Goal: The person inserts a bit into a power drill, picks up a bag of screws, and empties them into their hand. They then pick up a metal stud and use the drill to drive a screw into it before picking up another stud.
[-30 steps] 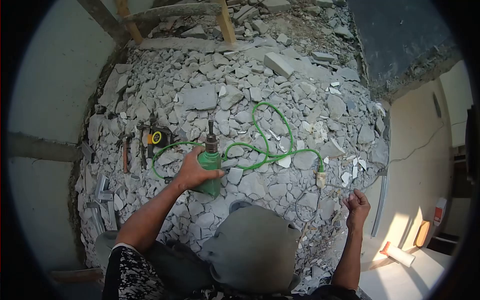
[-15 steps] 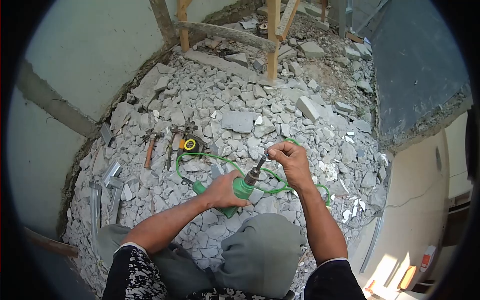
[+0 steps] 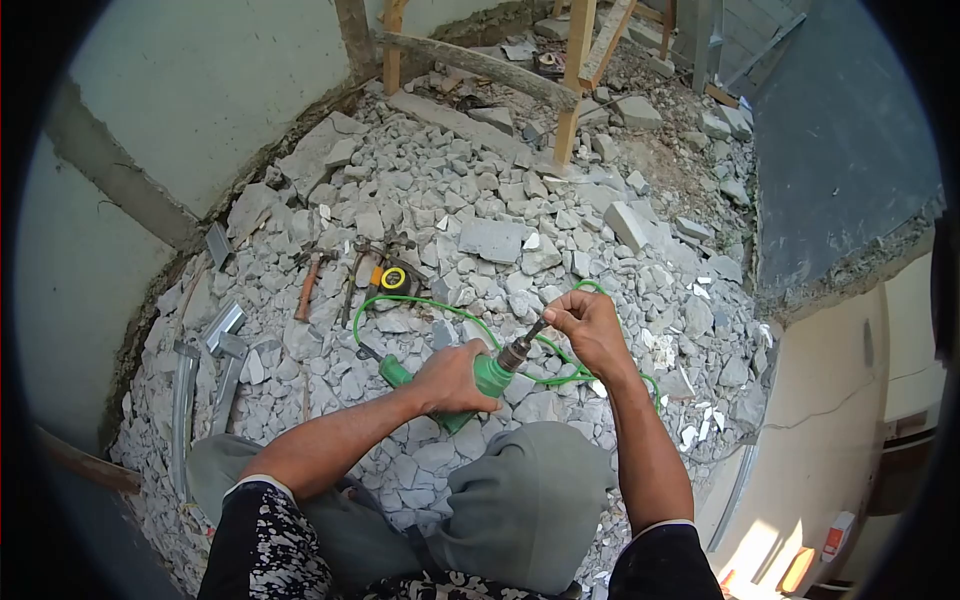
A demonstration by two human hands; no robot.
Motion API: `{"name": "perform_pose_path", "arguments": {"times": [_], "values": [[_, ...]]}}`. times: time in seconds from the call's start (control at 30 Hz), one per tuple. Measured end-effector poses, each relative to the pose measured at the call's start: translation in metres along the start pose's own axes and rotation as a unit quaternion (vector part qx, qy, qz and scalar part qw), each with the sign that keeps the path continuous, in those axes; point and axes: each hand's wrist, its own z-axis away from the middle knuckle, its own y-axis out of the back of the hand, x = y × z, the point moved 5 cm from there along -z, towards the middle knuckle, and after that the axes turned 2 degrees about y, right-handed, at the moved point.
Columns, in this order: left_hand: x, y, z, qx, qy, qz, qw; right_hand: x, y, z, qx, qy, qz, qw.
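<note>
Risk sits at the bit (image 3: 533, 332): right hand (image 3: 587, 325) pinches its tip while left hand (image 3: 452, 376), just beside, wraps the drill (image 3: 488, 378). An accidental start would spin it inside that pinch; the cord (image 3: 415, 302) beyond may snag on rubble (image 3: 480, 200).

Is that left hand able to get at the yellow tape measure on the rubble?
Probably not at once: the left hand is wrapped around the green drill. The tape measure lies uncovered just beyond it, with only the green cord between.
</note>
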Motion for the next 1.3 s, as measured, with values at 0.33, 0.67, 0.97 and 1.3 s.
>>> {"name": "perform_pose_path", "arguments": {"times": [0.33,0.67,0.97,1.3], "values": [[0.006,0.011,-0.005,-0.039,-0.050,0.034,0.997,-0.025,0.012,-0.015,-0.123,0.040,0.091,0.987],[0.010,0.011,-0.008,-0.081,-0.094,0.139,0.983,-0.029,0.010,-0.014,-0.118,0.087,-0.094,0.985],[0.011,0.014,-0.011,0.022,-0.027,0.025,0.999,-0.012,0.011,-0.019,-0.022,0.014,-0.041,0.999],[0.014,0.018,-0.014,0.005,-0.078,0.100,0.992,-0.028,0.000,-0.020,-0.022,0.080,-0.163,0.983]]}}
